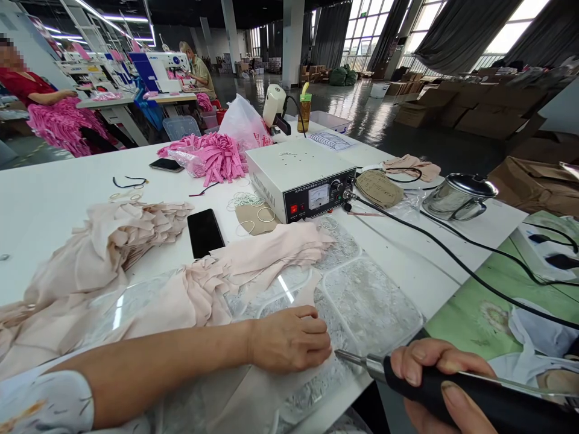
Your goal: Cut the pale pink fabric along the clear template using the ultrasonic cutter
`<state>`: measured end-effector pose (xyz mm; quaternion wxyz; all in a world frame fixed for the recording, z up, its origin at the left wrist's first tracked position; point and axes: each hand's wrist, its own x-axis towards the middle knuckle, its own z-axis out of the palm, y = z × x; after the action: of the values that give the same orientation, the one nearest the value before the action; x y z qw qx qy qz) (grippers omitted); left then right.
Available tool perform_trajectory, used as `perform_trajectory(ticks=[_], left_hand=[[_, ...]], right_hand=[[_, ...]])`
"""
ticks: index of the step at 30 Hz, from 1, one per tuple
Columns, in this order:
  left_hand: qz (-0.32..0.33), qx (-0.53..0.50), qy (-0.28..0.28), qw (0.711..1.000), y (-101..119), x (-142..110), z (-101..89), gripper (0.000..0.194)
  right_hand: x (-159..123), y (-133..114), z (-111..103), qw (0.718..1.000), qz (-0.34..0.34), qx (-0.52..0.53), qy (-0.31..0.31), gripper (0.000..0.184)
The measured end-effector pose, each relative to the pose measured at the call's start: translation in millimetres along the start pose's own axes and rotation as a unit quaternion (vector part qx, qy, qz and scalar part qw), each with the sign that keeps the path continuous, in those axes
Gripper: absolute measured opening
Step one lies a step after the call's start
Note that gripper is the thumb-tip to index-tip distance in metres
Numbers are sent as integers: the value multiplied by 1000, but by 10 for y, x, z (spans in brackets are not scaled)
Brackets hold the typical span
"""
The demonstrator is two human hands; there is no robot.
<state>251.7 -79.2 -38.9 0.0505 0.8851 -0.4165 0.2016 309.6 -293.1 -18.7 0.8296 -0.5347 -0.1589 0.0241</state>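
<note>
My left hand [289, 339] is curled closed over a beige fabric piece [310, 290], which shows above and below the knuckles; its fingertips are hidden. In my right hand [441, 377] is a black-handled ultrasonic cutter [416, 383], its pointed metal tip just right of my left hand's fingers. Under the fabric lies a clear, grey-patterned mat [375, 295]. A stack of beige fabric pieces [266, 250] spreads beyond my left forearm, and another beige pile [108, 241] lies to the left.
A control box [301, 175] with a dial stands mid-table, with a black cable [452, 259] running right. Around it are a black phone [205, 234], pink strips [217, 154], a steel cup [461, 198] and a bottle [304, 111]. Two people sit at sewing machines behind.
</note>
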Motion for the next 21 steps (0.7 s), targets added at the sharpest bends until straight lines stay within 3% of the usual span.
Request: perform_trajectory(ticks=[7,21], left_hand=[[3,4,-14,1000,2,-2,-2,13],[1,9,-1,1000,1,20,-15,11]], right_hand=[[17,9,29,1000,3,5,27,16],[46,26,65,999,-43,-12,-3,11]])
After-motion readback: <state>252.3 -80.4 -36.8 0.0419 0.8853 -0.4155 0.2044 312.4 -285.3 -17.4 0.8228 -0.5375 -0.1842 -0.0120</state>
